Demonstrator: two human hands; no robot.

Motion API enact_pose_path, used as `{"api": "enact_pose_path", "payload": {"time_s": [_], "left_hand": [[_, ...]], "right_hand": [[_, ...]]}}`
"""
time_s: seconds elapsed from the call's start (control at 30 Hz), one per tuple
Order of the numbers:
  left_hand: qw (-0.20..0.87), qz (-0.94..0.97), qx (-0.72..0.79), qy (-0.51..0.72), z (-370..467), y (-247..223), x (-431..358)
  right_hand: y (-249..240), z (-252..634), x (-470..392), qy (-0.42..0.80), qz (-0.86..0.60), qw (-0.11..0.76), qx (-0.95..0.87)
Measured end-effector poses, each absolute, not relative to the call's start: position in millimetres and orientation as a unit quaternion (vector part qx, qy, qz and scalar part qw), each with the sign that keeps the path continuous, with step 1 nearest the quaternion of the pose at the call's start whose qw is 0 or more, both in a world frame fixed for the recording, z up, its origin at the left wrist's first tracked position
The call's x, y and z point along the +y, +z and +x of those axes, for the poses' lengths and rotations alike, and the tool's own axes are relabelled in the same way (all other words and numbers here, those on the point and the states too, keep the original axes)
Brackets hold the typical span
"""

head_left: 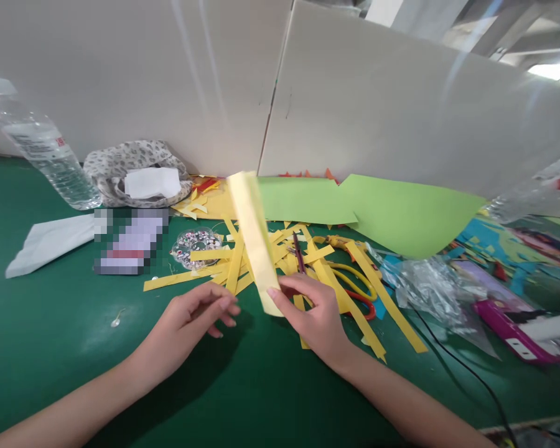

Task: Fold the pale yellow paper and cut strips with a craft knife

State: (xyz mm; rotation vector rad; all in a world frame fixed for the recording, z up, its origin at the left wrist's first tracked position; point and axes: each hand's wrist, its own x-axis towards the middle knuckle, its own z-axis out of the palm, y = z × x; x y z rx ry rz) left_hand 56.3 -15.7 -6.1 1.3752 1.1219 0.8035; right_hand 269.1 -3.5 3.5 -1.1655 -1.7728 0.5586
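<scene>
Between thumb and fingers, my right hand (312, 311) grips the lower end of a pale yellow rolled or folded paper (254, 242), which rises tilted to the upper left. My left hand (198, 317) is just left of the paper's lower end, fingers loosely curled and apart, touching nothing. Behind both hands lies a heap of yellow paper strips (236, 261) on the green table (214, 398). Scissors with yellow and red handles (366, 289) lie partly under the strips, and a dark, slim tool (299, 254) rests among them.
Green paper (406, 218) leans along the wall. At left are a bottle (51, 149), a patterned cloth pouch (135, 155), a blurred-out phone (133, 242) and a bead case (196, 247). Clear plastic (434, 286), a magenta power strip (518, 330) and a black cable (462, 367) are right.
</scene>
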Motion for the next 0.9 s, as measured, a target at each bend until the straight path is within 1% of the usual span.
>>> {"api": "enact_pose_path", "payload": {"time_s": [0.07,0.1,0.17,0.23,0.3,0.4,0.47,0.53,0.63,0.77,0.9], "left_hand": [[0.498,0.62,0.488,0.359,54.6,-7.2,-15.4],[0.454,0.649,0.493,0.36,53.6,-7.9,-16.3],[0.357,0.726,0.472,0.35,51.4,-9.4,-19.4],[0.259,0.804,0.41,0.344,49.4,-11.0,-22.2],[0.155,0.855,0.355,0.346,47.9,-12.5,-22.2],[0.002,0.875,0.361,0.323,45.7,-14.4,-15.3],[-0.064,0.874,0.39,0.282,43.5,-16.0,-8.9],[-0.085,0.877,0.403,0.247,41.2,-18.1,-4.2],[-0.079,0.887,0.391,0.234,39.6,-21.3,-2.7],[-0.088,0.898,0.359,0.237,40.8,-24.7,-5.9],[-0.121,0.921,0.316,0.191,40.6,-27.0,-8.5]], "right_hand": [[1.7,274.3,1.3,0.029,-0.442,0.426,-0.789],[0.6,276.5,3.7,-0.048,-0.429,0.39,-0.813],[-2.4,279.8,7.8,-0.133,-0.408,0.299,-0.852],[-6.0,281.6,10.3,-0.144,-0.386,0.223,-0.883],[-9.4,282.7,11.6,-0.131,-0.373,0.188,-0.899],[-11.7,285.6,13.3,-0.113,-0.385,0.181,-0.898],[-11.1,288.5,14.4,-0.1,-0.394,0.182,-0.895],[-9.3,291.2,15.0,-0.091,-0.406,0.186,-0.89],[-6.4,292.0,13.7,-0.078,-0.411,0.193,-0.888],[-4.2,286.3,9.6,-0.081,-0.355,0.191,-0.912],[-6.7,279.6,6.4,-0.105,-0.312,0.185,-0.926]]}}
